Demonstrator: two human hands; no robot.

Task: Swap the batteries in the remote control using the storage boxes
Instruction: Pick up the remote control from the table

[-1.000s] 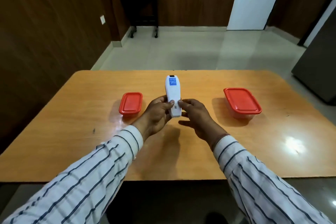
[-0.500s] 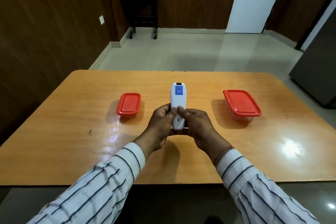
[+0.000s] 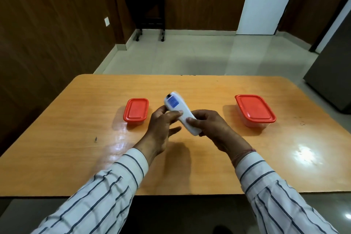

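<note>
Head view, remote: I hold the white remote [image 3: 181, 113] above the middle of the table [image 3: 57, 138], tilted so its far end leans to my left and its near end points toward my right. A blue label sits near the far end, with a small dark window at the tip. The remote is slightly blurred.

Head view, my left hand: my left hand [image 3: 161, 129] is beside the remote's far half. The thumb and first fingers touch its left edge and underside, while the lower fingers spread loose and open below it. The grip is light, not a full wrap.

Head view, my right hand: my right hand [image 3: 210, 129] is wrapped around the near half of the remote, the thumb pressed flat on its top face and the fingers curled underneath.

Head view, boxes: a smaller box with a red lid [image 3: 136, 110] stands on the table to my left, near my left hand but apart from it. A bigger clear box with a red lid [image 3: 254, 110] stands to my right, well apart from my right hand. Both lids are on.

Head view, sleeves: both my arms wear white sleeves [image 3: 106, 192] with dark stripes, reaching in from the near edge.

Head view, room: beyond the table lies a pale tiled floor [image 3: 190, 53], dark wood walls, a white door [image 3: 269, 0] and a small black stand [image 3: 150, 13] in the corner.
</note>
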